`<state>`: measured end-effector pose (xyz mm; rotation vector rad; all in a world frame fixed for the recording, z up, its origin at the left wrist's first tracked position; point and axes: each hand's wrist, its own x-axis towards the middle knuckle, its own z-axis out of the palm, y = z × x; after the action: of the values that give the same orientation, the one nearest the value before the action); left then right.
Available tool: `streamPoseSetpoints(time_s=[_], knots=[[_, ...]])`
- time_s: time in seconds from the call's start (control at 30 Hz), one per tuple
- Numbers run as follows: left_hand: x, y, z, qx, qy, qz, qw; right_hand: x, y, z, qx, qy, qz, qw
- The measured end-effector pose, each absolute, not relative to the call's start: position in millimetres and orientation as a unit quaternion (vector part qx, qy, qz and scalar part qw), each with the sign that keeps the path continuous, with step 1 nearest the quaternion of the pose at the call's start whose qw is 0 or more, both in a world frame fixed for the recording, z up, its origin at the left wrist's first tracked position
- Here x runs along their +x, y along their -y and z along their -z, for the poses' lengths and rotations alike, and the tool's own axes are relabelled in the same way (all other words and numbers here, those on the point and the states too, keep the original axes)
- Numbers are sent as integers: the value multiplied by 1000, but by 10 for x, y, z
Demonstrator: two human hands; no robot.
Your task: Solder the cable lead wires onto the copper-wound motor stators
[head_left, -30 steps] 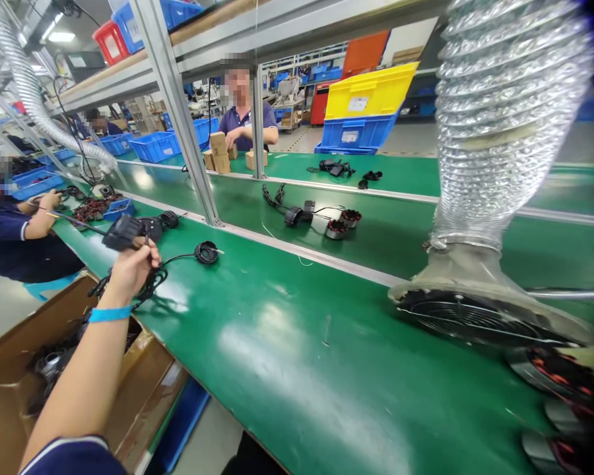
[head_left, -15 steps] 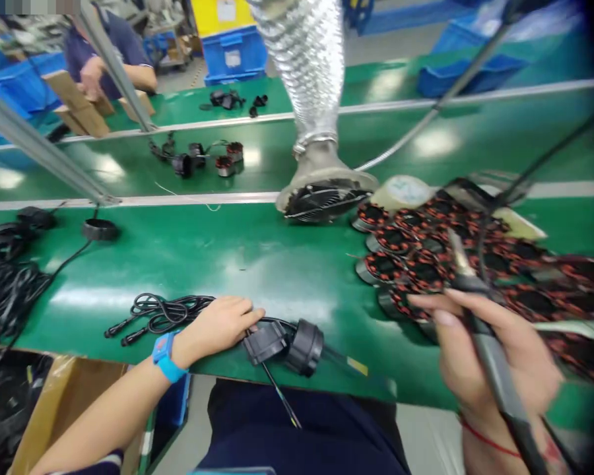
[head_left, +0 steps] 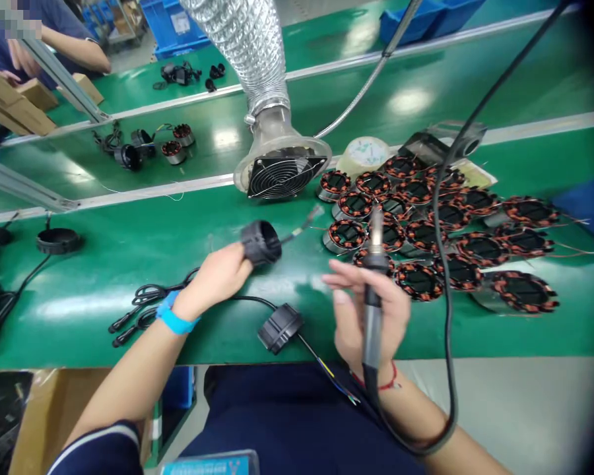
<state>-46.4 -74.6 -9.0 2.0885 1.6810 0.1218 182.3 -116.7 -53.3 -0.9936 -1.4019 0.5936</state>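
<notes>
My left hand [head_left: 221, 278] grips a black round plastic housing [head_left: 261, 242], held above the bench, with a short cable and stripped wire ends pointing right. My right hand [head_left: 371, 307] has a soldering iron [head_left: 373, 323] lying across it, its tip up and the thumb and fingers around the handle. Between the hands and nearer me, a second black housing [head_left: 281, 328] rests on the bench, its coloured wires [head_left: 334, 380] reaching past the front edge. Coiled black cables with plugs [head_left: 146, 300] lie beside my left wrist. Several copper-wound stators [head_left: 418, 280] stand beyond and right of my right hand.
A fume extractor hood [head_left: 282, 173] hangs over the middle of the green bench [head_left: 202, 227]. The iron's black cord [head_left: 445, 264] loops at the right. A tape roll [head_left: 363, 155] stands behind the stators. More black cables [head_left: 0, 310] lie left. Across the bench, a person handles cardboard boxes [head_left: 17, 99].
My left hand has lifted one black housing off the bench, away from me; the other stays lying there. The soldering iron in my right hand has moved left in view and stands more upright.
</notes>
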Motion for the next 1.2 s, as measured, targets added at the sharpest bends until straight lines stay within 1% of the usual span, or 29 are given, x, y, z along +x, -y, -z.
streamPoseSetpoints(time_s=[0.07,0.13,0.2,0.3,0.37,0.47,0.6,0.7,0.8,0.9,0.97,1.07,1.1,1.13,1.2], knots=[[-317,754,172,806,-557,-8,201,1883,1069,490,-420,580,-207,667],[-294,860,215,828,-538,-20,157,1935,998,448,-410,576,-183,683],[-412,1051,218,823,-560,-45,86,1965,962,422,-410,589,-189,670],[-764,1428,208,777,-627,-45,-35,1967,937,417,-412,606,-204,649],[-1016,1678,240,726,-682,-39,-83,1945,906,429,-412,611,-214,642],[-1285,1932,364,710,-700,-21,-79,1897,818,455,-407,614,-233,634],[-1444,1968,531,748,-658,-38,-76,1860,682,461,-398,621,-254,625],[-1572,1938,571,779,-615,-51,-112,1914,626,419,-415,619,-236,624],[-1798,2012,544,778,-603,-79,-159,2028,624,355,-458,608,-212,613],[-2036,2116,422,779,-602,-85,-155,2143,637,325,-508,625,-226,548],[-2098,2108,293,776,-614,-73,-128,2195,624,334,-543,667,-204,468],[-1924,1910,129,791,-601,-101,-61,2206,562,363,-562,758,-93,318],[-1798,1803,103,805,-582,-109,-40,2189,537,370,-557,780,-54,280],[-1650,1684,94,817,-568,-101,-15,2161,514,374,-553,793,-23,254],[-1336,1437,105,834,-546,-65,45,2078,488,376,-552,800,10,235]])
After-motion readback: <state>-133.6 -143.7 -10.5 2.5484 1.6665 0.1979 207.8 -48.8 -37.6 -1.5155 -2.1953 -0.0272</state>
